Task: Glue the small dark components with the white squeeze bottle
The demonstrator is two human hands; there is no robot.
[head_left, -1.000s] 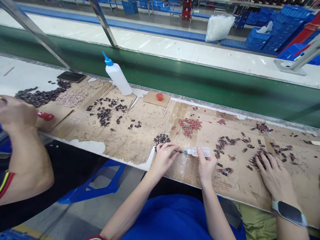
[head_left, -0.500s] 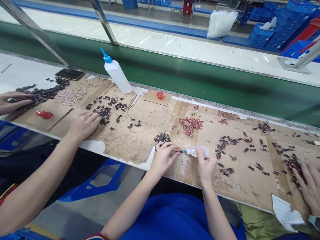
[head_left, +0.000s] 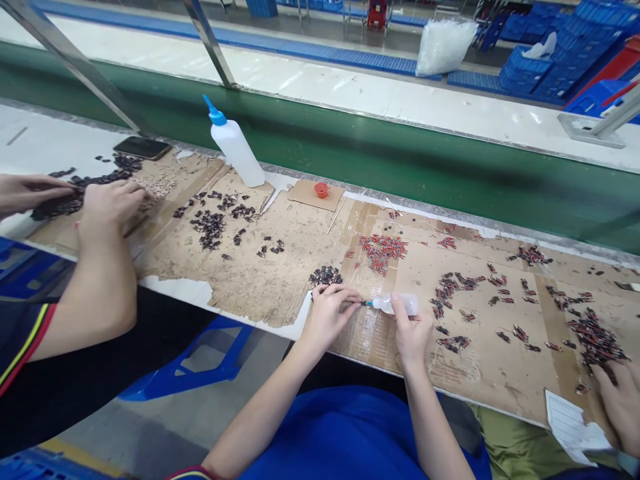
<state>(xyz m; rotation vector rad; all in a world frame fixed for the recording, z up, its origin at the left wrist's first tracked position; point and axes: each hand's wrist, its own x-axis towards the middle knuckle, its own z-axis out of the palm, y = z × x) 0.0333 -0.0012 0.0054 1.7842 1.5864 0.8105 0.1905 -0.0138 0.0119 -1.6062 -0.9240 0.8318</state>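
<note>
My left hand (head_left: 330, 313) is closed in a pinch on a tiny dark part at the front edge of the cardboard-covered bench (head_left: 280, 267). My right hand (head_left: 411, 327) grips a small clear squeeze bottle (head_left: 397, 305) lying sideways, its blue tip touching the pinched part. A little heap of dark parts (head_left: 325, 275) lies just beyond my left hand. A cluster of red-and-dark parts (head_left: 383, 250) sits further back, and more are scattered to the right (head_left: 460, 287).
A large white squeeze bottle (head_left: 235, 147) and a red cap (head_left: 321, 190) stand at the back. A co-worker's hands (head_left: 105, 207) sort dark parts at the left; another person's hand (head_left: 620, 400) is at the right beside white paper (head_left: 567, 427). A green conveyor (head_left: 400, 160) runs behind.
My hands have stayed put. The left co-worker's hands moved together onto the far-left pile. The right person's hand has drawn back toward the bench's near right corner.
</note>
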